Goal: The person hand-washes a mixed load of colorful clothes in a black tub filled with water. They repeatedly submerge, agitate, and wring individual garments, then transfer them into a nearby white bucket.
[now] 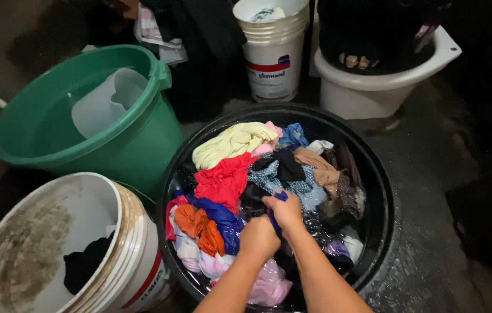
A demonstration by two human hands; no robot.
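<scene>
Head camera looked down on a black tub (386,220) full of wet, many-coloured clothes, standing on a wet concrete floor (437,162). Both hands worked at the near middle of the tub. The left hand (258,237) was balled tight around a blue cloth (221,215), whose loose length trailed away to the left over the pile. The right hand (285,210), touching the left, pinched a fold of the same blue cloth between thumb and fingers, a bit of it showing above the knuckles. Just left of the blue cloth lay an orange garment (199,227), with a red one (222,179) behind it and a pale yellow one (231,144) at the far side. A green bucket (136,145) holding water and a floating white jug (104,101) stood to the left, a white pail (112,243) with a dark cloth inside it nearer, and a white basin (373,87) beyond the tub
</scene>
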